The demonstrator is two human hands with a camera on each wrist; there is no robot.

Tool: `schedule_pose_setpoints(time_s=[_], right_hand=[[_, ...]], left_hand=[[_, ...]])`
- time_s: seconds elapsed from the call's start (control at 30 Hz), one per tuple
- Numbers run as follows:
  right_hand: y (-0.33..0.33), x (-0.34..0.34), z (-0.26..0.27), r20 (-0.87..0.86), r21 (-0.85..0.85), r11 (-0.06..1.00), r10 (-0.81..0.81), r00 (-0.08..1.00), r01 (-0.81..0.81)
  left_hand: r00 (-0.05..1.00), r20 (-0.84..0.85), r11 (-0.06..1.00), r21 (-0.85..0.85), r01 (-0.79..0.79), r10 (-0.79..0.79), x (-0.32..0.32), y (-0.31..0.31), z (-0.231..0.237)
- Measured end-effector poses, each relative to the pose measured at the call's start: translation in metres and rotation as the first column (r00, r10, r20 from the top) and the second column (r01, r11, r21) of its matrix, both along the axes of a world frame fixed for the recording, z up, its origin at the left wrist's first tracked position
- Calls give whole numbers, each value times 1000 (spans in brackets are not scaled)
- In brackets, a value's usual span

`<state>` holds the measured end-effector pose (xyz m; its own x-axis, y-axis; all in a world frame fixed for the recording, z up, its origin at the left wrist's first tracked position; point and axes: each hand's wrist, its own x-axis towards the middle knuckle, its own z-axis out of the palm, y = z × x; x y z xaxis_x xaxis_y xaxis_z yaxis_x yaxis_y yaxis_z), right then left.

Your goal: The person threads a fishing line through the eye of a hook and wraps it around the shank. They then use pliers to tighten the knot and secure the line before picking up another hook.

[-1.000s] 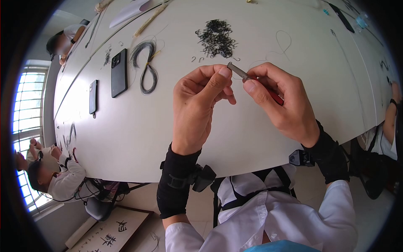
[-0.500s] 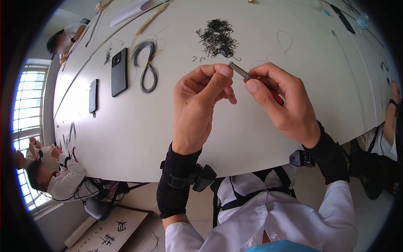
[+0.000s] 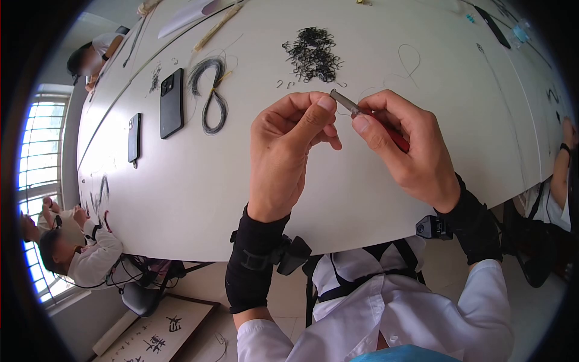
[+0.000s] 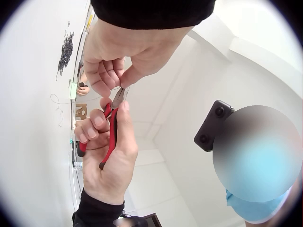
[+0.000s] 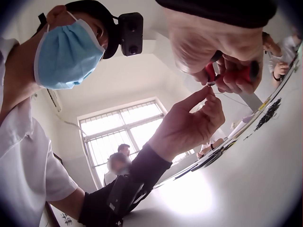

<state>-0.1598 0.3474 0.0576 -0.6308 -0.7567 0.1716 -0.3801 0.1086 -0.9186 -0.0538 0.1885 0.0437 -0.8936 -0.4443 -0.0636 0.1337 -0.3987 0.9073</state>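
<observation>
My left hand [image 3: 282,145] pinches a small dark hook between thumb and forefinger, mostly hidden by the fingertips. Its curved end shows at the tip of the pliers [image 3: 345,102]. My right hand [image 3: 413,148] grips these pliers, which have a grey metal nose and red handles [image 4: 112,142], spread apart in the palm in the left wrist view. The nose points at the left fingertips and meets them. A thin line shows between the hands. Beyond them on the white table [image 3: 205,193] lies a pile of black hooks [image 3: 312,54], with several loose ones at its near edge.
A coil of grey line [image 3: 214,114] tied in the middle lies left of the pile, beside a large black phone [image 3: 172,104] and a smaller phone [image 3: 134,139]. A looped thin line [image 3: 416,63] lies to the right. Other people sit around the table.
Both hands and the pliers keep nearly the same pose, shifted very slightly to the right in the head view. The grips stay as they were.
</observation>
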Motion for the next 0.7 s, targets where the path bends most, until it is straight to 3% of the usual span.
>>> schedule_pose_setpoints(time_s=[0.7], right_hand=[[1,1,5,-31,33,999,-2,1000,3]], left_hand=[[1000,1,1000,14,10,-10,0,0,0]])
